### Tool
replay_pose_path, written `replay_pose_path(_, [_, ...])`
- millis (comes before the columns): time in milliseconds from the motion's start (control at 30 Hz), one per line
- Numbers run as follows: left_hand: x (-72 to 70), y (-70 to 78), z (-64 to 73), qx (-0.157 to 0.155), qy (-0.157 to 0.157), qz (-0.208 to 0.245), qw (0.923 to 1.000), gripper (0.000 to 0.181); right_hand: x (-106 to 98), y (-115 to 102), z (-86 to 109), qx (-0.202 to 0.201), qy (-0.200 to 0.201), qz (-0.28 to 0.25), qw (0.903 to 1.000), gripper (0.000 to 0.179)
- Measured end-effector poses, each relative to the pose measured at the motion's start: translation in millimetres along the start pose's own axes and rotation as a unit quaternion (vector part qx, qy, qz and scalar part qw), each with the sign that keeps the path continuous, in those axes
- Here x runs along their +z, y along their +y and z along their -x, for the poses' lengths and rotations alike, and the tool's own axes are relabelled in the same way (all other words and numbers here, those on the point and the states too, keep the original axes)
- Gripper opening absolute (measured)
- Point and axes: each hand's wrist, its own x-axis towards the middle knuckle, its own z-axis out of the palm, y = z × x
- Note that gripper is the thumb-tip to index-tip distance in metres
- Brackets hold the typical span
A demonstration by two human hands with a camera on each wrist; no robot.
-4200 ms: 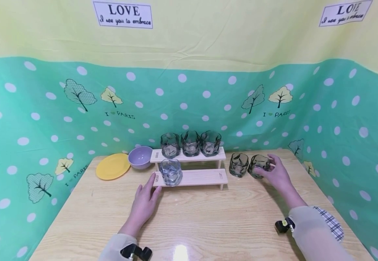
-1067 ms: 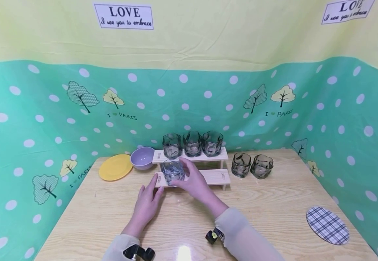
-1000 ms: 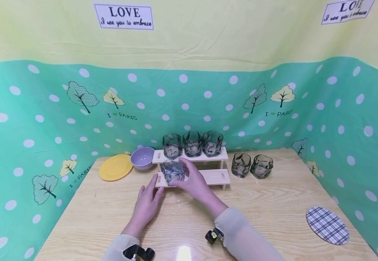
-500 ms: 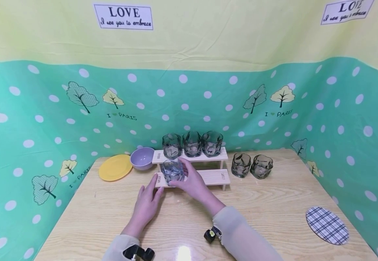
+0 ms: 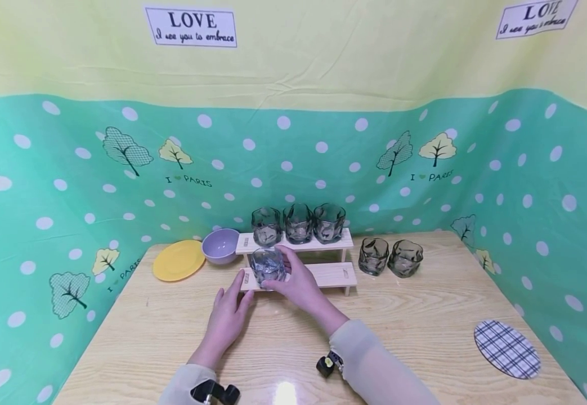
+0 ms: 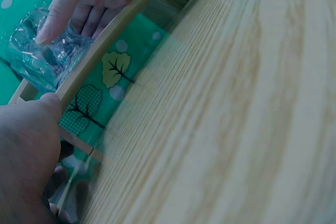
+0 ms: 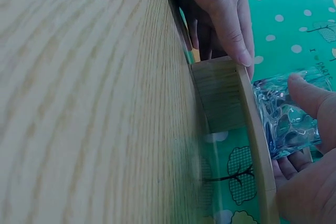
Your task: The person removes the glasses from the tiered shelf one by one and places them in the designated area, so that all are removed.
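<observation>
On the lower tier of the wooden stand (image 5: pixel 331 275), at its left end, sits a bluish glass tumbler (image 5: pixel 265 265); the right hand (image 5: pixel 299 285) curls round it, thumb in front, seemingly to control its placement. The left hand (image 5: pixel 226 315), fingers loosely extended, touches that end, probably steadying it. Three gray tumblers (image 5: pixel 298 225) line the upper tier, presumably close-set to fit.

The right hand (image 5: pixel 297 284) has moved to the bluish glass (image 5: pixel 265 266).
</observation>
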Motion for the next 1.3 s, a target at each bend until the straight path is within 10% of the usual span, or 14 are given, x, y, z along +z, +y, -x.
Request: replay_pose_path(1300, [-3.4, 4.2, 0.2, -0.003, -0.007, 0.007, 1.0000, 0.068, -62.8, -8.8, 46.0, 0.065, -0.011, -0.045, 0.9968, 0.091])
